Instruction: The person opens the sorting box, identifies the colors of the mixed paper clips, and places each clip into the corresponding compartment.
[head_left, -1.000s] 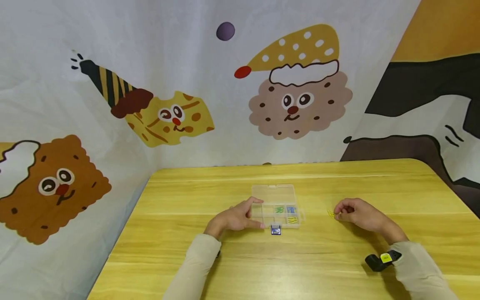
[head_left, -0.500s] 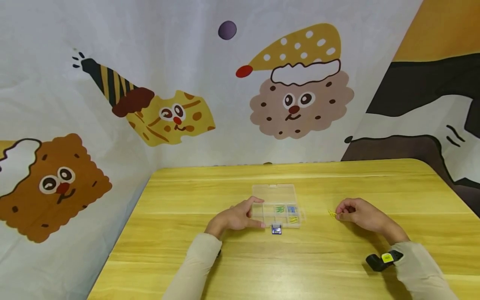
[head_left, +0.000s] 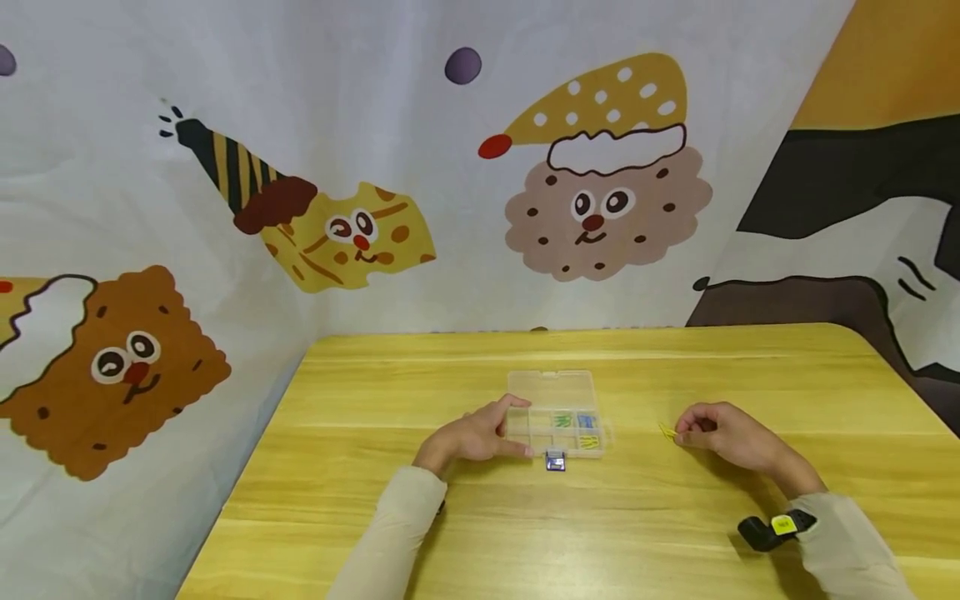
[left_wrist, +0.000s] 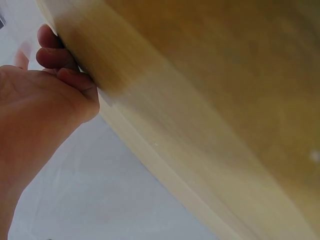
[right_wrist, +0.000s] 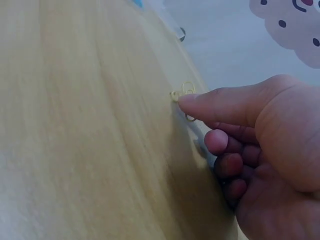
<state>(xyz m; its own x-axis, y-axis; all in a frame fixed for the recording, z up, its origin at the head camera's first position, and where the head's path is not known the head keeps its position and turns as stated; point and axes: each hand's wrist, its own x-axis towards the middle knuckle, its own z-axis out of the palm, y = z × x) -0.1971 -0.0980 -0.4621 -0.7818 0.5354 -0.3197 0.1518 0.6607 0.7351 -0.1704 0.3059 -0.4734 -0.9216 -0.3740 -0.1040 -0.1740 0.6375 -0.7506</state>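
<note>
A clear plastic compartment box (head_left: 517, 426) lies on the table with its lid (head_left: 551, 390) folded back. Green paper clips (head_left: 562, 420), a blue bunch (head_left: 586, 422) and yellow clips (head_left: 588, 442) sit in separate compartments. My left hand (head_left: 474, 433) grips the box's left end, thumb at the front and fingers behind; the left wrist view shows mostly that hand (left_wrist: 50, 100) and the table. To the right of the box, my right hand (head_left: 723, 433) pinches yellow paper clips (head_left: 667, 432) between thumb and fingers. Wire loops of these clips (right_wrist: 188, 88) stick out past the thumb tip in the right wrist view.
A small dark-blue and white piece (head_left: 555, 461) is at the box's front edge, possibly attached. The wooden table (head_left: 510, 533) reaches back to a cloth backdrop (head_left: 465, 250) with cartoon biscuits. A black wrist camera (head_left: 772, 529) is strapped by the right sleeve.
The head view has shifted slightly. My right hand keeps its pinch on the yellow paper clips, which have tilted a little; my left hand stays on the box.
</note>
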